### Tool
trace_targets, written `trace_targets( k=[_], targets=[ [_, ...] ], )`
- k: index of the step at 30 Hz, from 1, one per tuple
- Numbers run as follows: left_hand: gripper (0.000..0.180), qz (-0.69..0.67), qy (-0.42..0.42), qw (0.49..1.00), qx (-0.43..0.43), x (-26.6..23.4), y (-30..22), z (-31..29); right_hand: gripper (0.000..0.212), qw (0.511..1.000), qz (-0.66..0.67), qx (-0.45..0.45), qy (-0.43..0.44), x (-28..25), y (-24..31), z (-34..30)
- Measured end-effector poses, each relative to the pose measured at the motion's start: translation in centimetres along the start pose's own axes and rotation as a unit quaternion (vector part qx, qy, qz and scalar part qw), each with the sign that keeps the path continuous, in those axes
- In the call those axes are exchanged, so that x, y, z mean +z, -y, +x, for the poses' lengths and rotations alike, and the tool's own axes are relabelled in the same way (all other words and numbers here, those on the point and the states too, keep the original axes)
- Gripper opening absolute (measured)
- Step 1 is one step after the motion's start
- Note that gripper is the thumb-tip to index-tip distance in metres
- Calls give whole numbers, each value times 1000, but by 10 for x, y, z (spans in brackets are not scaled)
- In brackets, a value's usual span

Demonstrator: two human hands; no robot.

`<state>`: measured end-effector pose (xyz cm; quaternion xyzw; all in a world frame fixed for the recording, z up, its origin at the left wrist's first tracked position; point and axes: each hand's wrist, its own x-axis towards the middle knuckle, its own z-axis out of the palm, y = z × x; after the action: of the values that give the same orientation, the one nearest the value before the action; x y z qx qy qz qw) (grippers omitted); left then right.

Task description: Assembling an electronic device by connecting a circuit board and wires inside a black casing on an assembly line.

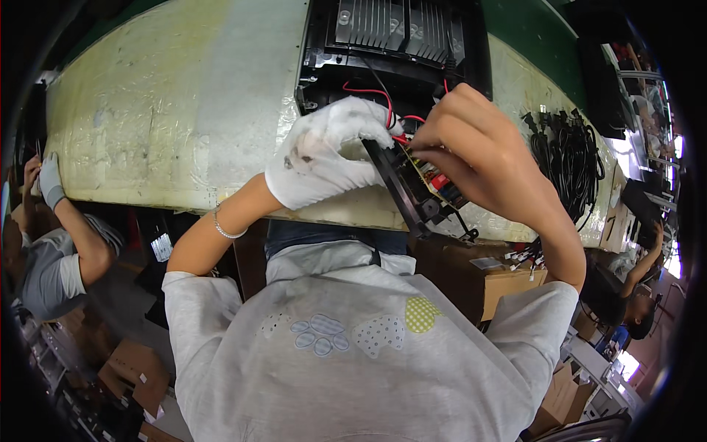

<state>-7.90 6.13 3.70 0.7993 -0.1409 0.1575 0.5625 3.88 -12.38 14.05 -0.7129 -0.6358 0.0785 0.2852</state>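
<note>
A long black panel (pixel 396 184), its circuit board (pixel 447 191) showing bright red parts, slants over the table's (pixel 169 132) near edge. The left hand (pixel 324 151) (gloved in white) grips its far end; the bare right hand's (pixel 482 147) fingers bunch narrowly rightward, whether pinching anything I cannot tell.

A smudged white glove (pixel 315 156) and bracelet (pixel 223 231) accompany the grey shirt (pixel 364 379)

Near, downward-facing fisheye head view

Both hands (pixel 318 153) at a black-framed circuit board (pixel 426 174)
</note>
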Motion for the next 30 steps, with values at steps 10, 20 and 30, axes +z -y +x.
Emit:
trace_targets(
  k=[10,20,30],
  targets=[
    [34,9,-16,999,27,1,12,11,20,997,47,14,62,-9,-2,13],
    [35,-16,-36,999,21,0,17,9,17,994,-26,104,-8,-5,9,18],
    [34,-86,-18,996,28,9,31,5,17,983,-58,91,146,-6,5,30]
  ],
)
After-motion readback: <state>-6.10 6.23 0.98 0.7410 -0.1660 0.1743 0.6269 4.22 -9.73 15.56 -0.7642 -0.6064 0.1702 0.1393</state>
